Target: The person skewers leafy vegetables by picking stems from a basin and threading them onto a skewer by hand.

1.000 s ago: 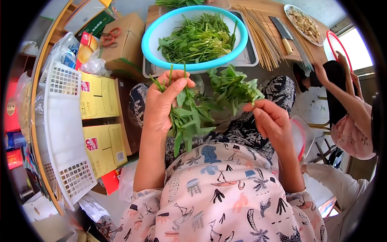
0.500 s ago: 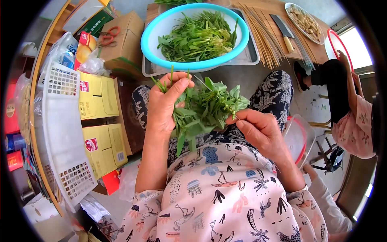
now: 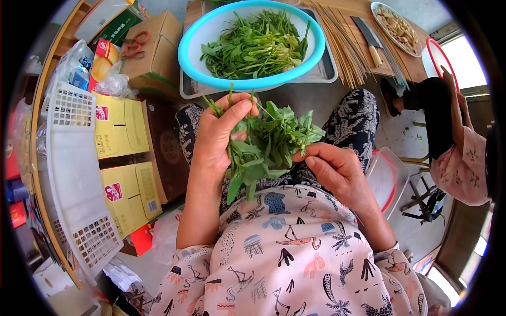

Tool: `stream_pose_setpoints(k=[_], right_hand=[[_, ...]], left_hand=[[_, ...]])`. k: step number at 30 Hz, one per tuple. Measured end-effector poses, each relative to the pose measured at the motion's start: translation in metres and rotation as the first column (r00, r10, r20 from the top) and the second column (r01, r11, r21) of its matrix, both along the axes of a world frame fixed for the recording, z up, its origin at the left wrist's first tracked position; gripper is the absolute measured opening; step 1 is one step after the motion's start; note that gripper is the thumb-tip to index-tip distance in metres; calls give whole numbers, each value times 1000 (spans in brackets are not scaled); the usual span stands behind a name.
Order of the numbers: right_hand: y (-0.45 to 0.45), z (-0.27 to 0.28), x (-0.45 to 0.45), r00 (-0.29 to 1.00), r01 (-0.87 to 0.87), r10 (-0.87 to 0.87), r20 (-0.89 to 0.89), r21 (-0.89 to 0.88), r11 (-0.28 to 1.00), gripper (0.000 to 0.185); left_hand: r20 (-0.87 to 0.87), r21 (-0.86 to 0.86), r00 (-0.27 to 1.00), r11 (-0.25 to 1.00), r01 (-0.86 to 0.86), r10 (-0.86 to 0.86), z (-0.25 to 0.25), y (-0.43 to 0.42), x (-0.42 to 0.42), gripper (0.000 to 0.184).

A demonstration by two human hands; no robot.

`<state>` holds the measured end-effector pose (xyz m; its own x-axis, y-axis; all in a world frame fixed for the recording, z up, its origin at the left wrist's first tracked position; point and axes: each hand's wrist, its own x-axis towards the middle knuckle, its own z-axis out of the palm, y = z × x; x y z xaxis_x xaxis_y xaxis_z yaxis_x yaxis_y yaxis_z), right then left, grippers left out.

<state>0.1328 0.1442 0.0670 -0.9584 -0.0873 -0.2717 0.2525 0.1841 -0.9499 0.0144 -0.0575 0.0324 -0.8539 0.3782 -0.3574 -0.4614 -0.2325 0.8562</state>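
My left hand (image 3: pixel 224 129) is closed round a bunch of leafy greens (image 3: pixel 263 147), the cut stems poking up above the thumb and the leaves hanging over my lap. At the right side of the bunch, my right hand (image 3: pixel 334 166) pinches thumb against forefinger on what looks like a thin skewer (image 3: pixel 268 109). Only a short pale length of it shows among the leaves; the rest is hidden. Beyond my hands, a blue-rimmed basin (image 3: pixel 185 58) holds a heap of more greens (image 3: pixel 258 47).
The basin rests on a metal tray (image 3: pixel 328 73). Bamboo skewers (image 3: pixel 337 45), a cleaver (image 3: pixel 369 39) and a plate of pale food pieces (image 3: pixel 398 29) lie on the wooden table. Yellow boxes (image 3: pixel 124 126) and a white plastic rack (image 3: pixel 74 152) stand left. Another person's arm (image 3: pixel 458 116) is at right.
The camera view has shifted slightly. My right hand has moved a little left and stays pinched beside the greens; my left hand keeps its hold on the bunch.
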Motion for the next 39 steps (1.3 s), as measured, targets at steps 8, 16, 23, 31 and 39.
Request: stream_pose_setpoints(k=[8, 16, 23, 31, 39], right_hand=[[1, -2, -3, 1000, -4, 4, 1, 5, 1000, 16], [4, -3, -5, 999, -23, 23, 28, 12, 1000, 16], [2, -7, -4, 1000, -1, 2, 24, -33, 999, 17], [5, -3, -5, 997, -32, 34, 63, -20, 999, 17], [-1, -6, -9, 998, -4, 9, 61, -75, 997, 18]], left_hand=[[34, 28, 999, 1000, -4, 3, -2, 0, -2, 15], [-39, -70, 999, 997, 17, -20, -1, -3, -2, 16], [-34, -64, 999, 998, 22, -24, -2, -4, -3, 16], [-66, -121, 993, 989, 85, -93, -2, -9, -5, 16], [-54, -166, 990, 979, 116, -127, -1, -4, 3, 18]])
